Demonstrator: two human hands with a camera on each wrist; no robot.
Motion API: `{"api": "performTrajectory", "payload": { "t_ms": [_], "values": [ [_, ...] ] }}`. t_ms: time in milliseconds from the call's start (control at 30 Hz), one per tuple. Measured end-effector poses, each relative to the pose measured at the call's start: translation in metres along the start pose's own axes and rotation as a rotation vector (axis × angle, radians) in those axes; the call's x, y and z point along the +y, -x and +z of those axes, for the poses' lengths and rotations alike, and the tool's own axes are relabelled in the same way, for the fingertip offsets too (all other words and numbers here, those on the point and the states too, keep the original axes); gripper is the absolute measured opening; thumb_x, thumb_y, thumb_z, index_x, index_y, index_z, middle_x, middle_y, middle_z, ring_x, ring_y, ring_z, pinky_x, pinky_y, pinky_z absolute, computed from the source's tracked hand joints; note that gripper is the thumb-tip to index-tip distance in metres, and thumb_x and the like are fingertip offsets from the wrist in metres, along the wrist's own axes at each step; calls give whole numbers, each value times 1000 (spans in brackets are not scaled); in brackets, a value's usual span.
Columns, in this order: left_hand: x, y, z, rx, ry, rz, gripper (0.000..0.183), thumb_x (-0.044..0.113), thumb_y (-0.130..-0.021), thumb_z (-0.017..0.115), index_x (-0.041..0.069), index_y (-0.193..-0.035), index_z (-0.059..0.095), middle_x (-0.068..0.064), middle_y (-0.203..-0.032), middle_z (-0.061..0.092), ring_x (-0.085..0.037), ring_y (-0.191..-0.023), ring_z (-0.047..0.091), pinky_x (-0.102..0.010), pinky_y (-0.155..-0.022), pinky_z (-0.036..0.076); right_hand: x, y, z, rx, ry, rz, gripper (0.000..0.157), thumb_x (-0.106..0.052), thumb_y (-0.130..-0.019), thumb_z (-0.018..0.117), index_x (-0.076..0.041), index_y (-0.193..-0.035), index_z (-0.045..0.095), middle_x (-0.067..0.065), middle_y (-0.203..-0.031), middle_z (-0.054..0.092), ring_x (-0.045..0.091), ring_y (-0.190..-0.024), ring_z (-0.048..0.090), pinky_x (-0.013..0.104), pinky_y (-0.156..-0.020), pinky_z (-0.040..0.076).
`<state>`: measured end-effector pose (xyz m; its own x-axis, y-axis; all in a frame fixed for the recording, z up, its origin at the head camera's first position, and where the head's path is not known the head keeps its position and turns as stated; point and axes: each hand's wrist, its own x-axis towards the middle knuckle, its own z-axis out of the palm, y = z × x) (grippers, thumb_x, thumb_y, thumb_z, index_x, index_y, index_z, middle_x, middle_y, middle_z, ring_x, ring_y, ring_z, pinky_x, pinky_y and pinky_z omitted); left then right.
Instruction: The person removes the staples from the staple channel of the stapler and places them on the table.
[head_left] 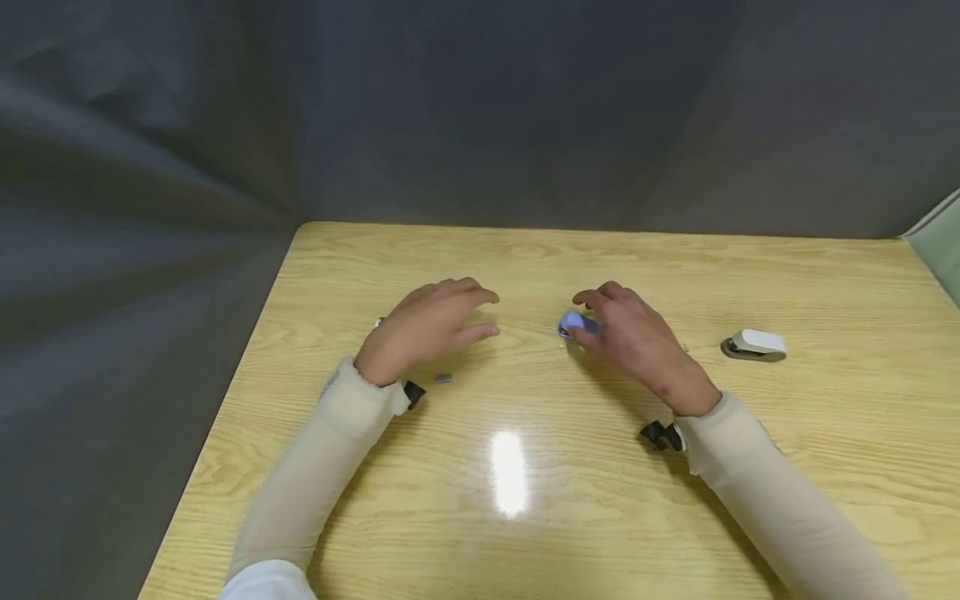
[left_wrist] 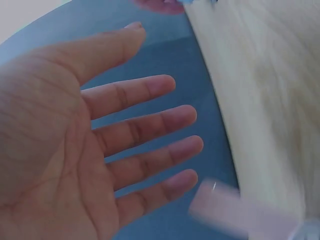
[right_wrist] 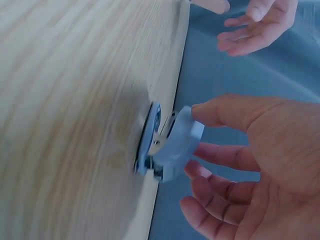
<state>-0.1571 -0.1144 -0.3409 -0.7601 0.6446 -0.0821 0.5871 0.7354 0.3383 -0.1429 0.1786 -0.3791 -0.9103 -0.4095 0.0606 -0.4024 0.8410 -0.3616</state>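
A small blue stapler (head_left: 572, 322) stands on the wooden table, its top arm raised from its base in the right wrist view. My right hand (head_left: 633, 329) holds it lightly, the thumb at the end of the top arm (right_wrist: 180, 145) and the index finger partly hidden behind it. My left hand (head_left: 431, 321) is held over the table to the left, fingers extended and nothing in the palm. Beyond those fingers, the left wrist view has a blurred pale pink block-like object (left_wrist: 225, 207), whose kind I cannot tell.
A white stapler (head_left: 757, 343) lies to the right of my right hand. A short grey strip, perhaps staples (head_left: 443, 378), lies below my left hand. Something small (head_left: 379, 322) peeks out behind that hand. Dark sheeting (head_left: 525, 117) borders the table (head_left: 465, 533) at the back and left.
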Motion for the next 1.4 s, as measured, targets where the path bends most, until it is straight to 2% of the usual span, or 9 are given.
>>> {"api": "performTrajectory", "payload": {
  "t_ms": [200,333,567,800,1000,1133,1267,1400],
  "values": [
    [13,-34,15,-38,-41,30,49,43,-105,60,12,-143,61,-5,-135,62,-18,-114,61,-36,-93,50,5,1,-1,8,34,0,41,-25,-97,73,4,-126,67,22,-115,63,35,-92,63,50,-74,54],
    [22,-48,21,-66,-57,46,48,43,-105,60,14,-142,62,-3,-133,62,-16,-112,61,-34,-91,50,7,2,-1,18,45,-13,40,-23,-96,76,4,-123,69,22,-112,64,32,-87,64,48,-71,54],
    [27,-59,30,-91,-66,45,48,43,-105,60,15,-143,61,-3,-133,62,-16,-113,61,-35,-92,50,9,4,0,10,36,-32,36,-20,-95,76,5,-120,70,20,-108,66,30,-86,63,47,-72,54],
    [30,-66,40,-68,-32,9,42,39,-103,65,16,-138,65,-1,-123,61,-13,-94,58,-33,-77,50,10,4,7,5,-11,-68,29,-13,-95,76,7,-115,71,18,-103,66,27,-84,61,45,-74,53],
    [33,-75,48,-40,16,27,22,28,-102,67,16,-120,72,1,-106,61,-15,-82,53,-31,-67,46,11,1,14,10,-29,-73,25,-7,-95,75,9,-112,69,20,-102,64,30,-87,62,47,-76,54],
    [35,-82,53,-26,27,37,8,20,-102,64,17,-104,70,2,-95,59,-15,-77,49,-29,-64,42,11,1,15,-3,-35,-64,21,-6,-96,73,8,-110,68,19,-100,63,29,-84,61,48,-76,54],
    [34,-88,58,0,78,30,10,19,-101,65,18,-92,69,1,-85,60,-12,-68,44,-27,-58,36,11,2,16,-9,-33,-60,16,-5,-95,74,6,-106,70,16,-98,64,27,-82,61,47,-74,54],
    [33,-93,62,18,134,6,13,21,-99,71,19,-87,70,3,-78,58,-10,-61,40,-26,-55,33,11,1,17,-6,-29,-82,9,-4,-94,75,2,-100,72,14,-95,64,26,-81,60,45,-71,53]
  ]
}}
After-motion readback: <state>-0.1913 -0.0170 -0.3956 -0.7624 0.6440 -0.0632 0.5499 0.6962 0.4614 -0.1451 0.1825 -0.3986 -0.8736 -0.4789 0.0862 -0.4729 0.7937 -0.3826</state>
